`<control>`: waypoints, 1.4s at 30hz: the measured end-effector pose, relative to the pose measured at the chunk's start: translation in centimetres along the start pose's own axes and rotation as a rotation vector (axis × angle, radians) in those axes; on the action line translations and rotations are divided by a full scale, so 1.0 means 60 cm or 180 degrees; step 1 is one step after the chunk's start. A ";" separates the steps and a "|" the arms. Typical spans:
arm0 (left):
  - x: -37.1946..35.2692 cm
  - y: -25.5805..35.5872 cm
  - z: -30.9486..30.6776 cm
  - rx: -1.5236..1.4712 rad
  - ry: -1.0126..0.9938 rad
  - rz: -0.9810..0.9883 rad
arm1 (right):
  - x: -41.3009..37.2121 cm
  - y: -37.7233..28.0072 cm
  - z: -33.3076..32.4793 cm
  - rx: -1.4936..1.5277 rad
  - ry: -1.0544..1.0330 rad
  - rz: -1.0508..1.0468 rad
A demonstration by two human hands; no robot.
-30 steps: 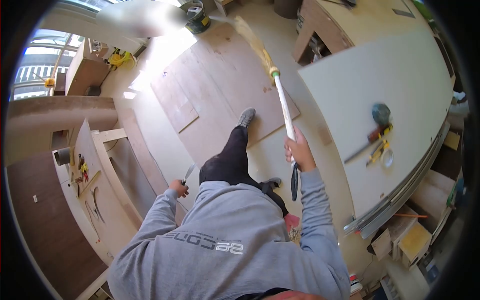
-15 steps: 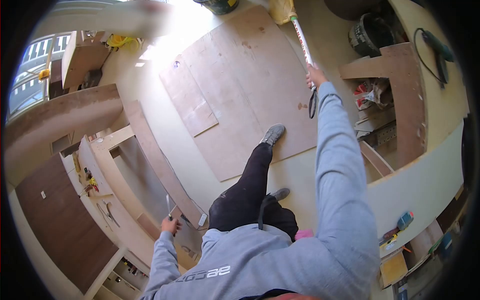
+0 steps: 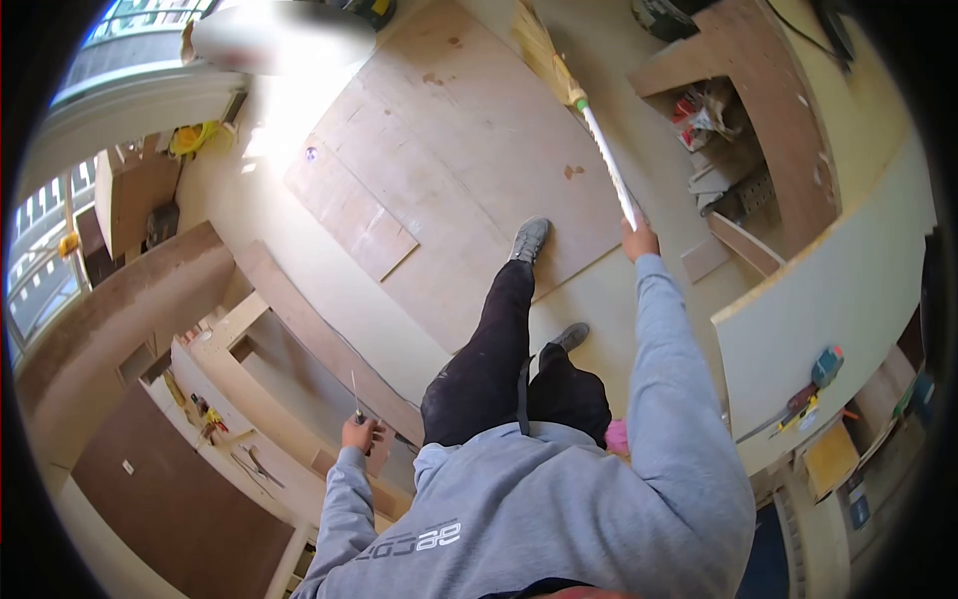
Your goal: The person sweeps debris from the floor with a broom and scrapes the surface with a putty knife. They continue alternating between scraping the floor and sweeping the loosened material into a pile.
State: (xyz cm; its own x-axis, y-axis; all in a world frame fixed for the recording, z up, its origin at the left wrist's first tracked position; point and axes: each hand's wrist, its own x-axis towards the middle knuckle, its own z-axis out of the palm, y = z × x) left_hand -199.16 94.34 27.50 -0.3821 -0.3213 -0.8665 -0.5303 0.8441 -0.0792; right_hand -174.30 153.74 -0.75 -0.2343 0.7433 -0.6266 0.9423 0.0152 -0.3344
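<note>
One broom [image 3: 582, 104] is gripped by the right hand [image 3: 642, 241], fingers closed round its white handle near the close end; held so, it probably gains reach and keeps its head well away from the legs. The head lies beyond the right edge of the large board [image 3: 469, 150]; floor contact cannot be judged. The left hand [image 3: 363, 436] curls round one thin-bladed tool [image 3: 355, 397], blade pointing away from the body, presumably for safety. Boards on the floor number two: the large one, and one small board [image 3: 371, 235] along its left edge. Of two shoes, one [image 3: 531, 240] stands on the large board by its near edge, the other [image 3: 571, 336] on bare floor. One teal tool [image 3: 826, 366] rests near the right edge of the white tabletop [image 3: 788, 339].
</note>
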 end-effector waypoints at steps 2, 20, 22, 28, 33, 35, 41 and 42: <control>-0.011 0.038 -0.003 0.0079 -0.0018 0.0129 | -0.065 0.058 -0.001 -0.0143 -0.0089 0.0341; -0.068 -0.094 0.143 0.1024 0.0137 0.0994 | -0.417 0.622 -0.041 -0.0203 0.0111 0.0732; -0.070 -0.121 0.159 0.1008 0.0025 0.1049 | -0.461 0.679 -0.038 -0.0180 0.0075 0.0798; -0.057 -0.191 0.192 0.1386 0.0059 0.1081 | -0.662 0.833 0.028 -0.0240 -0.0112 0.1268; -0.082 -0.192 0.202 0.1566 -0.0032 0.1162 | -0.861 0.897 0.091 0.0073 -0.0178 0.1570; -0.091 -0.181 0.200 0.1665 -0.0041 0.1224 | -0.930 0.902 0.106 0.0322 -0.0067 0.1527; -0.103 -0.102 0.201 0.1998 -0.0014 0.1461 | -1.092 0.562 -0.121 0.2769 -0.0287 0.2404; -0.103 -0.083 0.203 0.2058 -0.0049 0.1515 | -1.101 0.535 -0.129 0.2938 -0.0272 0.2336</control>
State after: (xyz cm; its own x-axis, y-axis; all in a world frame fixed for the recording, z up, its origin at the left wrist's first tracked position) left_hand -184.91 97.33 27.22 -0.4438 0.1376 -0.8855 0.2321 0.9721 0.0347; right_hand -126.74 110.32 35.36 0.2429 0.3251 -0.9140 0.3368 -0.9118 -0.2348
